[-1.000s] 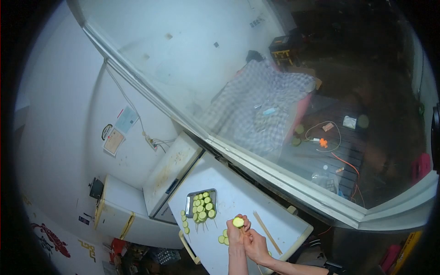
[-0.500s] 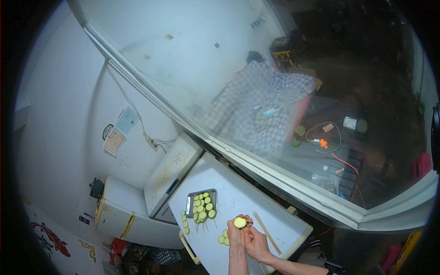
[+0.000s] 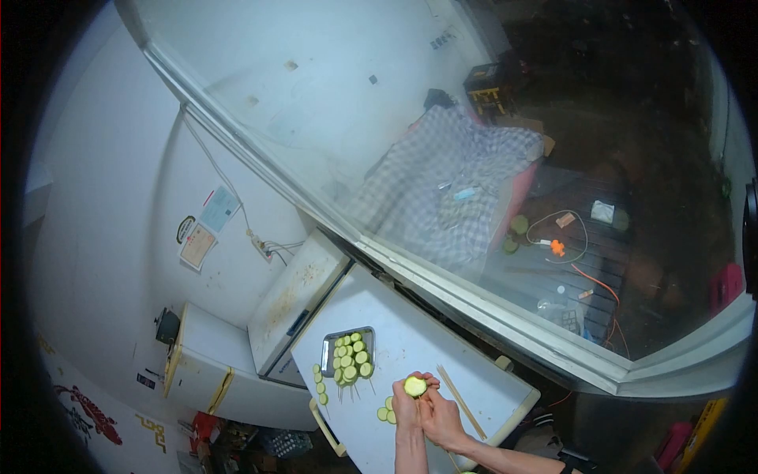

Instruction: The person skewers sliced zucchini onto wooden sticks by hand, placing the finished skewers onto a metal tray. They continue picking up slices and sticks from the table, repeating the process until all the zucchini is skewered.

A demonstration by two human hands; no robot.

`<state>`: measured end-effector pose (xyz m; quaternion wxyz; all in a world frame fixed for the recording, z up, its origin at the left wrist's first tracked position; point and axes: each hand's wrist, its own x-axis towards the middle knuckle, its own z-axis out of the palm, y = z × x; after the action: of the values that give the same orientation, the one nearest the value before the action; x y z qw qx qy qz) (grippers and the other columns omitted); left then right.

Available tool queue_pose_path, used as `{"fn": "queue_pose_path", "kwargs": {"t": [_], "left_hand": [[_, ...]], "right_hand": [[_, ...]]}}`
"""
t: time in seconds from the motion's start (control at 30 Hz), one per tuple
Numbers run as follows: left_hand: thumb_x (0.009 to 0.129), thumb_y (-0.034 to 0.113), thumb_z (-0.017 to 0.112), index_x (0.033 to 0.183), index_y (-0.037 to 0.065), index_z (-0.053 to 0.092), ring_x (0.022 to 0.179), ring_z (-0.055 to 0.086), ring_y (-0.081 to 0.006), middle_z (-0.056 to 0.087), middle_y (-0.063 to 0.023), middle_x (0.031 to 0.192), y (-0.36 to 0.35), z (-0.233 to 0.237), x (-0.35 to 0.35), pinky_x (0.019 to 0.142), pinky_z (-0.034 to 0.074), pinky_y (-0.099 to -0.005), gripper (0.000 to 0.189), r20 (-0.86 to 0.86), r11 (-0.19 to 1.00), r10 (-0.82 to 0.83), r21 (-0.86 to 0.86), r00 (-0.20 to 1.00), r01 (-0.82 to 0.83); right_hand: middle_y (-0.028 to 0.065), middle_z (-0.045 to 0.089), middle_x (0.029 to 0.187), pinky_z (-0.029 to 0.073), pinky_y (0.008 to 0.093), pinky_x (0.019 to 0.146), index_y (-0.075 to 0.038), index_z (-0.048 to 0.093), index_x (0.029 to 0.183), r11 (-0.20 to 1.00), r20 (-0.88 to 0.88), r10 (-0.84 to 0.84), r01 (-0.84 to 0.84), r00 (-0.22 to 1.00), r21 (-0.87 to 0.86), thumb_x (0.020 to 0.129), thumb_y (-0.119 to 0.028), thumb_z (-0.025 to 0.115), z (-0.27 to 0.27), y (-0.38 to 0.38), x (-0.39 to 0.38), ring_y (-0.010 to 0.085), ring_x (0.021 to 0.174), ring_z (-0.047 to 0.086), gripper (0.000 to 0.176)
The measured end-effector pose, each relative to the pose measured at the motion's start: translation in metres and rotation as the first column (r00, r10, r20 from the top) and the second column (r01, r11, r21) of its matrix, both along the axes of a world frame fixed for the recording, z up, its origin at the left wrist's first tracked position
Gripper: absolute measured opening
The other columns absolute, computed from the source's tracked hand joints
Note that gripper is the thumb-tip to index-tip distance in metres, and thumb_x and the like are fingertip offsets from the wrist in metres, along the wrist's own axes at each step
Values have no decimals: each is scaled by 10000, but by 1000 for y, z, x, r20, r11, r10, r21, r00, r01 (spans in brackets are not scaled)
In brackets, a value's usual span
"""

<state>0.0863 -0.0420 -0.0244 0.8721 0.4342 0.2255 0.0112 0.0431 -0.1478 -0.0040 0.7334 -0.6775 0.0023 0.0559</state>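
A round green-skinned zucchini slice [image 3: 414, 386] is pinched at the fingertips of my left hand [image 3: 405, 409], its pale cut face up. My right hand [image 3: 442, 421] is closed against it, around a thin wooden skewer [image 3: 454, 463] whose lower end sticks out below the wrist. Where the skewer meets the slice is hidden by my fingers. Just left of my left hand lie a few loose zucchini slices [image 3: 384, 413]. Farther left, skewered zucchini slices [image 3: 349, 373] rest on a metal tray [image 3: 328, 363], with the stick ends jutting over its near edge.
Loose bare skewers [image 3: 462, 401] lie right of my hands on the white table [image 3: 418, 332]. More zucchini slices [image 3: 320, 387] line the left table edge. A white cabinet [image 3: 296, 296] stands beyond the left side, and a glass partition's frame [image 3: 474, 296] runs behind the table.
Both hands stay together in nearly the same spot. The zucchini slice has shifted very slightly, and its cut face is tilted a little differently.
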Motion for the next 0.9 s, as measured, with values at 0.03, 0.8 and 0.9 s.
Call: {"fn": "queue_pose_path", "kwargs": {"t": [0.03,0.8,0.9], "left_hand": [[951,272,343,939,4,580,810,644,-315,642,-186,906,0,-1,0,755,558,-403,358,0,1000,-2,21,1000,2],[942,281,343,933,-13,577,816,650,-336,632,-206,939,-2,11,-10,774,555,-416,376,-35,995,66,73,997,-63],[940,279,343,929,-9,578,818,649,-333,632,-209,938,0,8,-10,762,553,-416,371,-33,997,75,36,997,-74]], "right_hand": [[203,584,630,434,427,527,-16,564,938,1000,18,-9,9,1000,-5,930,-160,531,-1,1,1,364,561,611,149],[240,645,718,505,496,634,11,589,941,985,47,111,-104,993,-139,900,-180,589,-15,-4,-15,438,695,646,196],[239,648,727,505,487,628,11,586,947,994,89,67,-58,994,-96,900,-176,589,-12,-1,-13,436,693,645,193]]}}
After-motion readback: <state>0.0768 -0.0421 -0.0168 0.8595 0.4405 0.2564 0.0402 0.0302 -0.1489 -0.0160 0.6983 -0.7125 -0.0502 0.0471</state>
